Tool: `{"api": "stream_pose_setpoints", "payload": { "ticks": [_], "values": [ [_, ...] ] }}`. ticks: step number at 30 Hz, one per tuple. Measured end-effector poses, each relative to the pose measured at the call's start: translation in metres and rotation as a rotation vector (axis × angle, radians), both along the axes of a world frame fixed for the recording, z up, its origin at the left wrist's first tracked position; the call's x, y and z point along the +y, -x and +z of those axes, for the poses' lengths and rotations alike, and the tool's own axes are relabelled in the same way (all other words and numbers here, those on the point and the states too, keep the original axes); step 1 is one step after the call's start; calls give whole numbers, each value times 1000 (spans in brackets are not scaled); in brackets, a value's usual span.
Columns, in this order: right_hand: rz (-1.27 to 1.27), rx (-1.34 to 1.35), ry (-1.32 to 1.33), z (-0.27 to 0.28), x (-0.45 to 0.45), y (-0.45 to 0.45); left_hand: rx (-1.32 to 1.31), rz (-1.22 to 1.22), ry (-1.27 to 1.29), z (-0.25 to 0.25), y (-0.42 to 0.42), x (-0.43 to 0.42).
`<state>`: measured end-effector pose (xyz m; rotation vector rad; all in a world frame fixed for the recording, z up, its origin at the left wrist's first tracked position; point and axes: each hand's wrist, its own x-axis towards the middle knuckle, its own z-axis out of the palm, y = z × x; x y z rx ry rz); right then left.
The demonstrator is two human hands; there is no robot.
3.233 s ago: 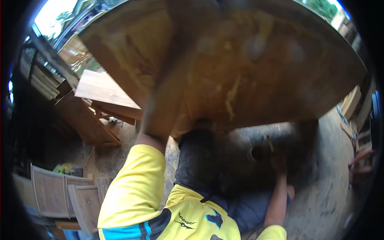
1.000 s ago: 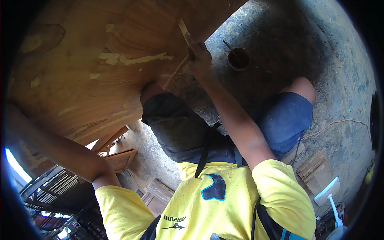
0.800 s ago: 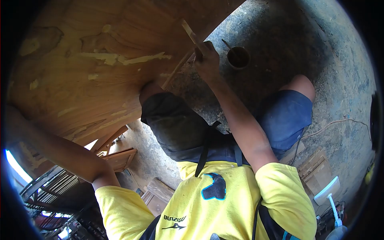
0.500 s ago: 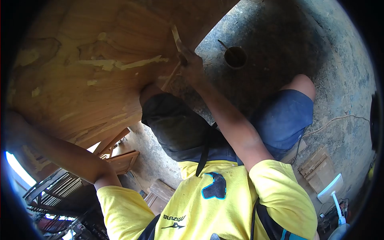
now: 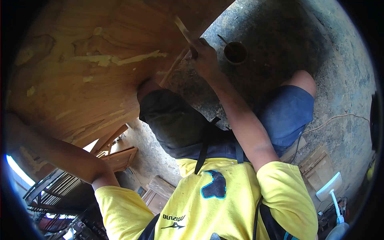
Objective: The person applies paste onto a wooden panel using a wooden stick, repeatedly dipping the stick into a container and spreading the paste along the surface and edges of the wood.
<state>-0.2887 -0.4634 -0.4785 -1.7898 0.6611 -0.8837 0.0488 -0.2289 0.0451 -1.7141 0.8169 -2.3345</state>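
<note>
A large brown wooden panel [image 5: 132, 36] with pale filler patches [image 5: 104, 60] fills the upper left of the head view. My right hand [image 5: 205, 58] is closed around the handle of a flat, light-coloured putty knife [image 5: 182, 29]. The blade points up and left in front of the panel's right part; whether it touches the wood is unclear. Over at the far left, my left hand [image 5: 14, 130] is by the panel's lower left side, in deep shadow, its fingers not discernible.
On the floor to the right of my right hand stands a round pot [image 5: 236, 53] with a stick [image 5: 223, 39] leaning in it. Wooden boards [image 5: 318, 164], a cable [image 5: 340, 116] and a white fan-like object [image 5: 330, 186] are at the lower right. A slatted rack [image 5: 60, 188] stands lower left.
My right hand has moved right, towards the pot, carrying the putty knife with it. My left arm has barely shifted.
</note>
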Motion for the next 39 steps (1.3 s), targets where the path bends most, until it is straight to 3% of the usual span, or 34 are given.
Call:
{"api": "stream_pose_setpoints", "payload": {
  "ticks": [3,8,15,19,21,23,28,30,33,39],
  "values": [
    [-41,-14,112,12,-7,-17,-3,1,6,4,-2,0],
    [73,106,98,-16,-10,2,-22,5,19,2,0,-1],
    [92,63,43,7,-13,-7,-55,66,16,0,8,0],
    [127,177,44,13,1,14,-62,105,27,-2,14,1],
    [142,159,4,25,12,13,-70,133,34,-1,16,1],
    [100,-129,109,43,21,3,-74,162,45,-1,20,0],
    [154,-56,187,74,23,-9,-79,261,86,0,27,-3],
    [153,-19,222,71,21,-7,-199,375,98,2,30,4],
    [135,-5,255,74,24,3,-27,140,-10,-11,65,-18],
    [158,-254,278,127,34,-12,-19,182,8,-2,49,-3]
  ]
}}
